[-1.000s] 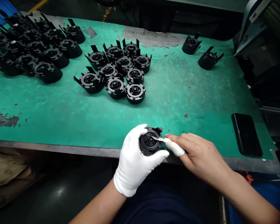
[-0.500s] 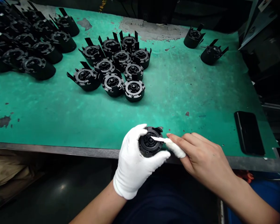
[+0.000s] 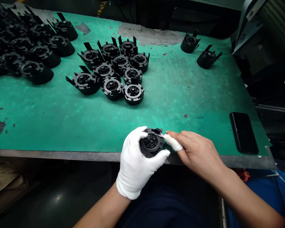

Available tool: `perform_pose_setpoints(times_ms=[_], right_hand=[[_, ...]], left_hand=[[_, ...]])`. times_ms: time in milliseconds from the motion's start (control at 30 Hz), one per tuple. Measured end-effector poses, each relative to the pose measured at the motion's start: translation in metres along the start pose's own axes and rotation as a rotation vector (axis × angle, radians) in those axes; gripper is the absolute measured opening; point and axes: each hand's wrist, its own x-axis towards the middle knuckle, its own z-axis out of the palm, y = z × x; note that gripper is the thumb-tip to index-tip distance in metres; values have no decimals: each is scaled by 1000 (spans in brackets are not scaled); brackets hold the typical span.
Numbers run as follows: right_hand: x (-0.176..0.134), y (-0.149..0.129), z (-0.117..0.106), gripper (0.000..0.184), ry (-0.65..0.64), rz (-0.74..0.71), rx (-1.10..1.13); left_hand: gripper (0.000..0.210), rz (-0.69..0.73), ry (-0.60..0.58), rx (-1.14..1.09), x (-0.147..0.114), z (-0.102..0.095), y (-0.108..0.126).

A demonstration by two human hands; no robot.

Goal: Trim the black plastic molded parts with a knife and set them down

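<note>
My left hand (image 3: 137,161), in a white glove, is closed around a round black plastic housing (image 3: 151,143) at the table's front edge. The housing's ringed face, with small posts and holes, is turned up toward me. My right hand (image 3: 194,148) is bare apart from a white covering on the thumb. It grips a small knife (image 3: 161,135) with a thin pale blade. The blade lies at the housing's upper right rim, beside a raised tab; its tip is hard to make out against the part.
On the green table (image 3: 171,88) stands a cluster of similar black housings (image 3: 111,85), with a larger group (image 3: 35,68) at the left. Two more housings (image 3: 206,58) are at the back right. A black phone (image 3: 243,133) lies near the right edge.
The knife blade has moved from the housing's centre up to its upper right rim. My right hand has shifted slightly up and left. The left hand still holds the housing.
</note>
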Motion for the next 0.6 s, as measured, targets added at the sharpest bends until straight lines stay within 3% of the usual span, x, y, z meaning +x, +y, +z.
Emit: perform_pose_setpoints(times_ms=[233,400,500,600], right_hand=[[-36,0,-1,38,-107,-21,45],[-31,-9,-1,35,-39,66,-122],[-30,-7,-6,34,-25,70,-55],[-27,4,-14,34,-44,38,34]], left_hand=[[63,9,65,3,2,2,3],[60,-2,79,15,2,4,5],[59,-6,91,10,1,4,5],[60,18,9,-11,5,-3,2]])
